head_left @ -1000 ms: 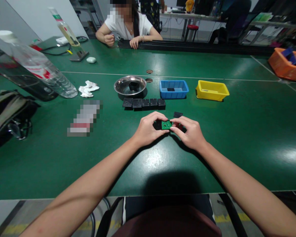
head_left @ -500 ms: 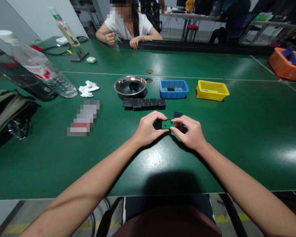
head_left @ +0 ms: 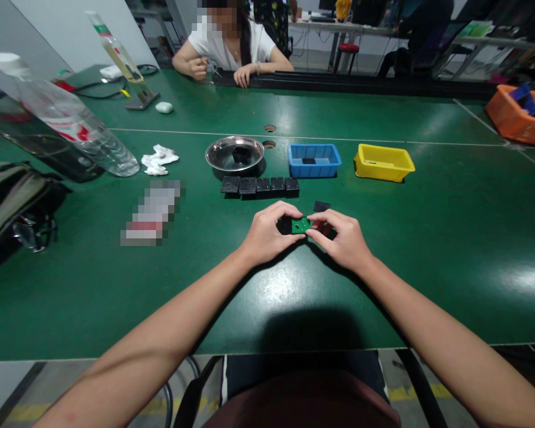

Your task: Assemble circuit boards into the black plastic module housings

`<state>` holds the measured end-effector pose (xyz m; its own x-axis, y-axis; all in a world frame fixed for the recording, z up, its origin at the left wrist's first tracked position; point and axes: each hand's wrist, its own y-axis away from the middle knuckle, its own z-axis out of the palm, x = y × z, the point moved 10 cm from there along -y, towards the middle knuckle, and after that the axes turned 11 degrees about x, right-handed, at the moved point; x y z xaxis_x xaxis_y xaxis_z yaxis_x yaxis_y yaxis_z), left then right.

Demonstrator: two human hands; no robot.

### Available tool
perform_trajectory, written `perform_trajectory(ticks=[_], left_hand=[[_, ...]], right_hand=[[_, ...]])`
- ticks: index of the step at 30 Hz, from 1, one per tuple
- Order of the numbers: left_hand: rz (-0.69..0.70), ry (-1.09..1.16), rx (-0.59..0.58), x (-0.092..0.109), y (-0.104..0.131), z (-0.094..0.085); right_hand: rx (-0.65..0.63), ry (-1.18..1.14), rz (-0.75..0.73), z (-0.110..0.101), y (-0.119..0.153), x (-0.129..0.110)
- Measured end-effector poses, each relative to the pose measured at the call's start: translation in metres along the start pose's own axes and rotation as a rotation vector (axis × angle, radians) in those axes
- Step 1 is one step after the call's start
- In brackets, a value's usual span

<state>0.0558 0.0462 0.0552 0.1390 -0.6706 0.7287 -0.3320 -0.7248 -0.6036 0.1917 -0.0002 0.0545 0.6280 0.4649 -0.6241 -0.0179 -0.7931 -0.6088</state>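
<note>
A small green circuit board (head_left: 300,225) is held between my two hands above the table. My left hand (head_left: 270,232) pinches its left side, thumb below and forefinger above, where something dark shows beside the board. The fingertips of my right hand (head_left: 341,235) grip the board's right edge. Just beyond my right hand lies a flat black piece (head_left: 321,206). Several black square cases (head_left: 263,188) stand in a row beyond my left hand. Behind them is a steel bowl (head_left: 214,158) with a black part (head_left: 241,155) in it.
A blue bin (head_left: 314,172) holds a dark piece; a yellow bin (head_left: 383,172) stands to its right. Bottles (head_left: 84,128), crumpled tissue (head_left: 159,159) and a bag (head_left: 22,208) are at left. An orange basket (head_left: 512,122) is far right. A person (head_left: 232,47) sits opposite.
My right fingertips have shifted very slightly left over the board's right edge. Otherwise both hands hold nearly the same pose.
</note>
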Motion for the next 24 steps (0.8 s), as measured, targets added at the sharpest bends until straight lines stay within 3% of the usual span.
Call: perform_trajectory(ticks=[24], left_hand=[[-0.22, 0.151, 0.03, -0.017, 0.003, 0.003]], right_hand=[[0.089, -0.147, 0.12, -0.007, 0.001, 0.008]])
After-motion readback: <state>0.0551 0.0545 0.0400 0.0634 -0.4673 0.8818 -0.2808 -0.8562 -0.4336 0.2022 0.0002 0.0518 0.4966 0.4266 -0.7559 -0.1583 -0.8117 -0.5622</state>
